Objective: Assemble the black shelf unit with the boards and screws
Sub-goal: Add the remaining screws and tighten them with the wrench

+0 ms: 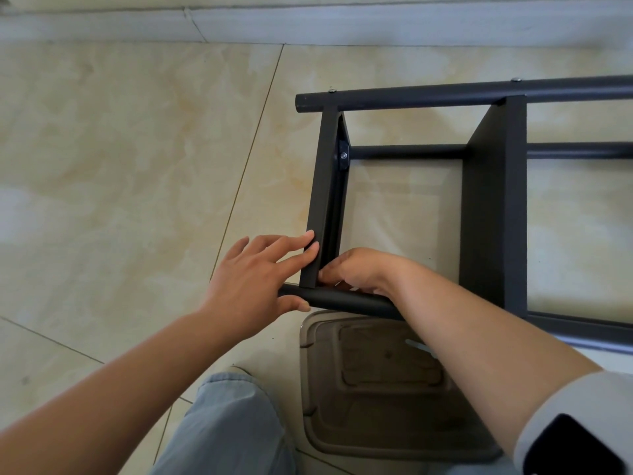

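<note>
The black shelf unit (489, 207) lies on its side on the tiled floor, two round tubes joined by upright boards. My left hand (255, 279) rests its straight fingers against the end board (323, 200), with the thumb under the near tube (346, 301). My right hand (356, 270) is curled at the inner corner where that board meets the near tube; what its fingertips hold is hidden. A screw and bracket (343, 155) show inside the end board, and two screw heads (331, 91) sit on the far tube.
A translucent brown plastic box (383, 382) with a pale item inside stands on the floor just below the near tube. My knee in grey trousers (226, 426) is at the bottom. A wall skirting (308, 25) runs along the top.
</note>
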